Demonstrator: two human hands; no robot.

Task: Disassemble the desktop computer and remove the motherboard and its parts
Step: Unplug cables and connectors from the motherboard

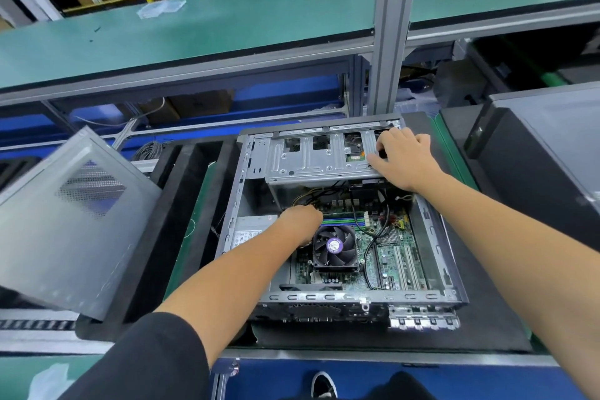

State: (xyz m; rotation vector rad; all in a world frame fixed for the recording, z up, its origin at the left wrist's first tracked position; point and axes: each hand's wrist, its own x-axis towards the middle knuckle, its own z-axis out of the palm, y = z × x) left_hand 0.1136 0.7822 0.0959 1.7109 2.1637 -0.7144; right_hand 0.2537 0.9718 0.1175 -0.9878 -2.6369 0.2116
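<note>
The desktop computer [341,221] is lying on its side on a black foam pad [487,318] on the surface, open side facing up. Its long axis is running away from the person, with the port panel at the near end and the metal drive cage [311,156] at the far end. The motherboard [386,256] is sitting flat in the case floor, with the black cooler fan [336,247] on it facing up.

The left hand [300,221] is reaching down into the case just beside the fan, near the memory slots; its fingers are curled under and hidden, so what they are gripping, if anything, cannot be told. The right hand [402,159] is resting on the far right corner of the drive cage, fingers [388,138] spread and bent over the cage's edge, bracing it.

The removed side panel [68,224] is leaning tilted well to the left of the case.
</note>
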